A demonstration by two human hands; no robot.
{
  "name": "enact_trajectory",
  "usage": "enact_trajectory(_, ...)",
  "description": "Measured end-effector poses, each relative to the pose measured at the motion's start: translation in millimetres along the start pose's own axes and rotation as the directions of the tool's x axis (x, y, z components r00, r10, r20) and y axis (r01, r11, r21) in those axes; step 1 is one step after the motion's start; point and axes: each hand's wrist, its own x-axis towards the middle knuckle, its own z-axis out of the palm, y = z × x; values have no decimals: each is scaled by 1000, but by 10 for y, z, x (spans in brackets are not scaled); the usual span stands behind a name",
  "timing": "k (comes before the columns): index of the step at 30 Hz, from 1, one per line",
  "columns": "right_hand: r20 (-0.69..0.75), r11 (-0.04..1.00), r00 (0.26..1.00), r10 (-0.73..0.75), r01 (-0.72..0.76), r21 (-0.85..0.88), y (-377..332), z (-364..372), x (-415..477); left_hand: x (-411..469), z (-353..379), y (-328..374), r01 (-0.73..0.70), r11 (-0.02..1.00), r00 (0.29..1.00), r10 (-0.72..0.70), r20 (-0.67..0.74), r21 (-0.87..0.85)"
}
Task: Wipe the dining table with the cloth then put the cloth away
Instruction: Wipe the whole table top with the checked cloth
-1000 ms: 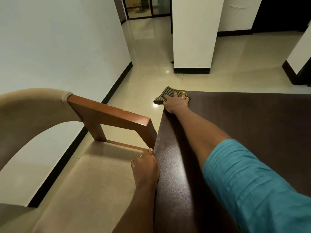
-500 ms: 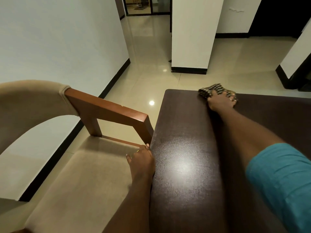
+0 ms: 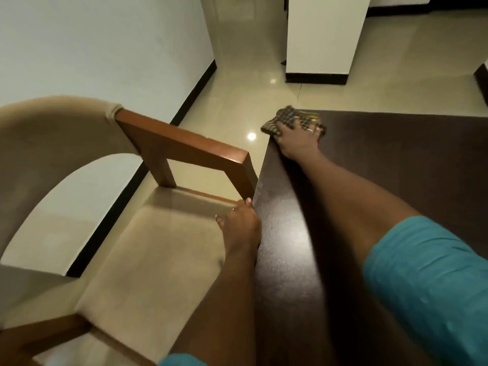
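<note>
My right hand [image 3: 297, 140] presses the checked cloth [image 3: 286, 121] flat with a spread grip at the far left corner of the surface [image 3: 396, 159], my left hand [image 3: 241, 223] resting loosely on its edge, and I judge the cloth soft and light, best pinched at its bunched middle.

right hand [image 3: 297, 140] outstretched, left hand [image 3: 241, 224] near

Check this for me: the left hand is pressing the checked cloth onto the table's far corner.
Wrong hand. The right hand is pressing the cloth onto the table's far corner. The left hand is at the table's side edge, beside the chair. The head view shows it.
</note>
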Motion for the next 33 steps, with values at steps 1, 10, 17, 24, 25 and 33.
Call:
enact_trajectory(1,12,996,996,-84,84,-28,-184,88,-139,-9,-24,21,6,1000,1000,-6,-2,-21)
enact_trajectory(10,85,972,968,-235,237,-11,0,9,-628,-105,-62,-151,188,881,979,-203,14,-434)
enact_trajectory(17,0,996,998,-64,64,-70,256,-64,-782,-261,-128,-267,139,930,990,-139,27,-340)
enact_trajectory(24,93,897,893,-440,442,-2,-40,154,-1487,-255,-192,-154,140,910,983,-175,-56,-391)
enact_trajectory(25,92,897,894,-438,441,-16,-28,171,-1505,-266,-191,-115,134,918,983,-172,-70,-373)
enact_trajectory(33,43,970,969,-244,242,30,401,6,-891,-385,-9,450,-164,984,985,160,-59,-68)
